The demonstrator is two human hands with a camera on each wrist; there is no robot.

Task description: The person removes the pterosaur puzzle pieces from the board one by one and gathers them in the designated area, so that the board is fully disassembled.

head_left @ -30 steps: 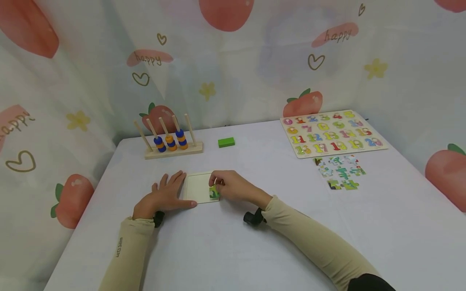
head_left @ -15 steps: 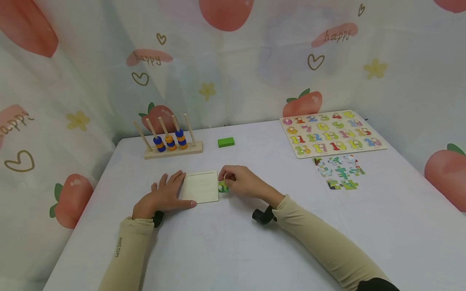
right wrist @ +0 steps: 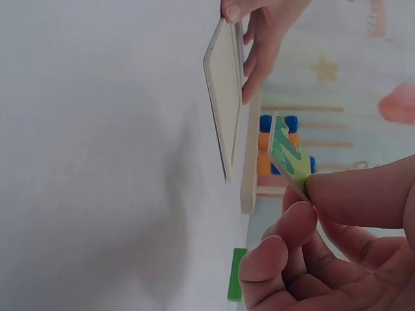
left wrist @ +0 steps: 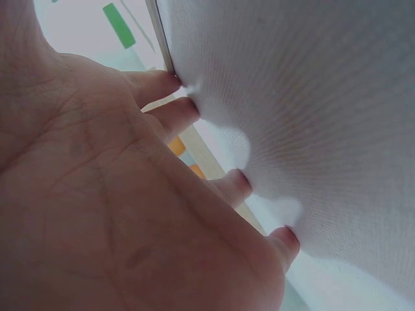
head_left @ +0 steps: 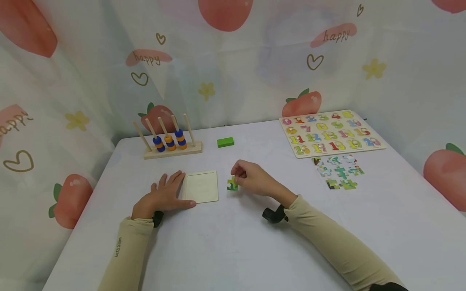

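My right hand (head_left: 255, 178) pinches a green jigsaw puzzle piece (head_left: 232, 184) between thumb and fingertips, just right of the puzzle frame. In the right wrist view the piece (right wrist: 288, 152) is tilted, held by one edge above the table. The shallow cream puzzle frame (head_left: 202, 186) lies flat with nothing in its recess. My left hand (head_left: 165, 193) rests at the frame's left side, fingers spread, thumb along the near edge. In the left wrist view the fingertips of the left hand (left wrist: 142, 181) press on the white cloth next to the frame's edge.
Several loose jigsaw pieces (head_left: 341, 173) lie to the right, below a wooden number board (head_left: 333, 134). A bead abacus (head_left: 172, 150) with blue and orange rings stands at the back left. A green block (head_left: 225, 142) lies behind the frame. A printed curtain (head_left: 233, 68) hangs behind the table.
My right hand has lifted the puzzle piece out of the frame's right side and carried it rightward, clear of the frame. The left hand has stayed in place.
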